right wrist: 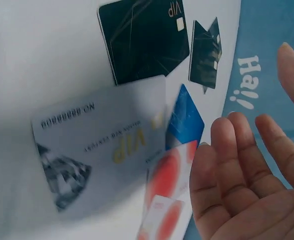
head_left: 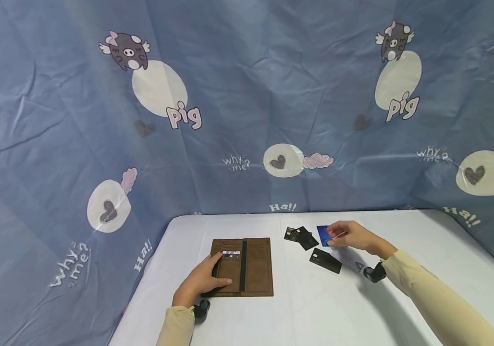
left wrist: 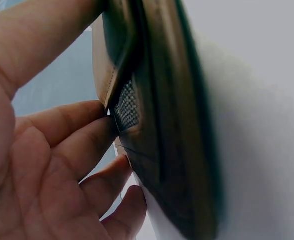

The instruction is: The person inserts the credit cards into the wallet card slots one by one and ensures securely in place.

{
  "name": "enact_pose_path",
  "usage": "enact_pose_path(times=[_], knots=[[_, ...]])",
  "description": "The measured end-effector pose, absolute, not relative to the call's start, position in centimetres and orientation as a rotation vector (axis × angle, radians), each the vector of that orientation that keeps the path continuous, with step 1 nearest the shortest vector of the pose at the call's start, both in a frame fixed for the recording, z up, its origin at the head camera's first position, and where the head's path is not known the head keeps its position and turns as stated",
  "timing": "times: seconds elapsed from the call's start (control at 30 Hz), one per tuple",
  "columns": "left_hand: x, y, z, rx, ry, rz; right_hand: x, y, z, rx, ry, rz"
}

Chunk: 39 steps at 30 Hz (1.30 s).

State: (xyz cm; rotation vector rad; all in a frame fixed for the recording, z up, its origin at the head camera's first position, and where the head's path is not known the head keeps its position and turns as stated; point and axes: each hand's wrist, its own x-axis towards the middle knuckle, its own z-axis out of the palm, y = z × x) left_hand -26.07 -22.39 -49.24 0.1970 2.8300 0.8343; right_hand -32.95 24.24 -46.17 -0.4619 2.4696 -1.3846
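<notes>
A brown wallet (head_left: 259, 269) lies spread open on the white table. My left hand (head_left: 205, 278) holds its left side, the thumb over the inner face and the other fingertips at the edge. A card (head_left: 231, 253) shows in one of the wallet's slots. In the right wrist view, the left of my right hand (right wrist: 251, 185) overlaps red-and-white cards (right wrist: 166, 175); its fingers are loosely bent, thumb apart, nothing between them. A blue card (head_left: 322, 235) lies beside that hand. A silver VIP card (right wrist: 107, 130) lies nearer me, partly in shadow.
Between the wallet and my right hand lie several black cards: one nearer me (head_left: 326, 260) and an overlapping group (head_left: 305, 238) farther back. A blue printed cloth (head_left: 238, 96) hangs behind the white table (head_left: 307, 317) and down its sides.
</notes>
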Motion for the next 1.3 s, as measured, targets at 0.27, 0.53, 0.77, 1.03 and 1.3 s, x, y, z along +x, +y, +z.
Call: enact_pose_path(times=[0.27,0.53,0.77,1.03,1.3], knots=[[-26.2,-22.4,-49.3,0.194,2.822,0.838,-32.5,23.7,-47.6,-0.532,2.438,-1.404],[-26.3,-22.1,-49.2,0.190,2.830,0.826,-32.2,24.1,-48.0,-0.549,2.420,-1.401],[-26.3,-22.2,-49.1,0.182,2.827,0.835,-31.6,24.1,-48.5,-0.507,2.420,-1.389],[-26.2,-22.4,-49.4,0.176,2.814,0.846,-31.4,23.4,-48.8,-0.484,2.411,-1.415],[-26.1,-22.2,-48.9,0.180,2.816,0.838,-31.6,22.9,-48.9,-0.457,2.394,-1.431]])
